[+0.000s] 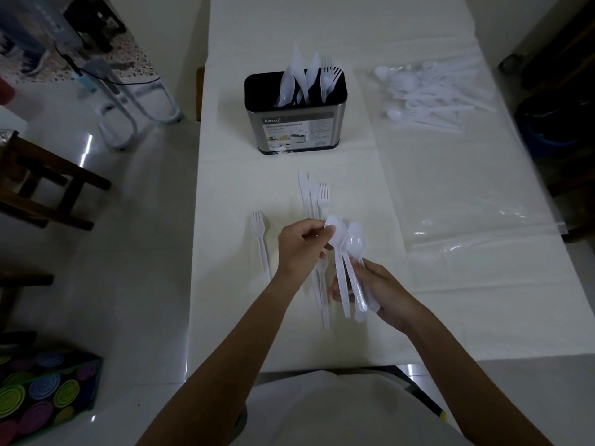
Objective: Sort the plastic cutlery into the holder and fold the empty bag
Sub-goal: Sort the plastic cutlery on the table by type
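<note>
My left hand pinches the bowl of a white plastic spoon. My right hand grips the handles of that spoon and a second spoon just above the table. Two knives and a fork lie beyond my hands, and another fork lies to the left. More cutlery lies partly hidden under my hands. The steel cutlery holder stands further back with knives, forks and spoons upright in it. A clear bag lies at the right with several pieces in its far end.
The white table is narrow, with its left edge close to the lone fork. Wooden chairs and a metal frame stand on the floor at the left. A patterned bag sits at the lower left.
</note>
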`<action>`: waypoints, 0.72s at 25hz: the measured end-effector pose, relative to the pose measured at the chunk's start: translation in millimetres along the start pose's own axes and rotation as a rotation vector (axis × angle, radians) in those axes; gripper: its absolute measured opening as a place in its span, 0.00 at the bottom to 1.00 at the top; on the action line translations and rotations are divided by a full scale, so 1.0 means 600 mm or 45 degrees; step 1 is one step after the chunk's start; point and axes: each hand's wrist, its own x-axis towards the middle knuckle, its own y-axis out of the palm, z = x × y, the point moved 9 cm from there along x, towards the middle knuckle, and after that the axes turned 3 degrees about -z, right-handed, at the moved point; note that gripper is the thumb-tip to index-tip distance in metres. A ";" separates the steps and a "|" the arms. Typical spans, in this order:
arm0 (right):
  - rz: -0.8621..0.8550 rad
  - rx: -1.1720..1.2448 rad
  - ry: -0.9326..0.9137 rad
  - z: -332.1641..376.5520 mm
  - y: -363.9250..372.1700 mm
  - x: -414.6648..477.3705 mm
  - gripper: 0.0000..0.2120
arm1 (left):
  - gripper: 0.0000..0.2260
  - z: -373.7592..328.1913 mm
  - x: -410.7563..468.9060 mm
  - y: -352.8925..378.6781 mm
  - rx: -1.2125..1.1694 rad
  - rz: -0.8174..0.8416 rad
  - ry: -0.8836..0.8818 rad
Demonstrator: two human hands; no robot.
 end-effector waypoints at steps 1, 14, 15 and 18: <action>0.018 0.102 0.015 0.001 0.003 -0.001 0.15 | 0.03 -0.003 0.000 0.001 0.000 -0.004 0.011; 0.203 -0.026 -0.040 0.009 0.011 -0.007 0.15 | 0.14 -0.023 0.000 0.041 0.054 0.317 0.034; 0.203 -0.052 -0.042 0.012 0.010 -0.007 0.15 | 0.14 -0.026 -0.002 0.048 0.121 0.363 0.062; 0.219 -0.151 -0.060 0.023 0.012 -0.011 0.14 | 0.17 -0.031 -0.001 0.056 0.261 0.351 0.090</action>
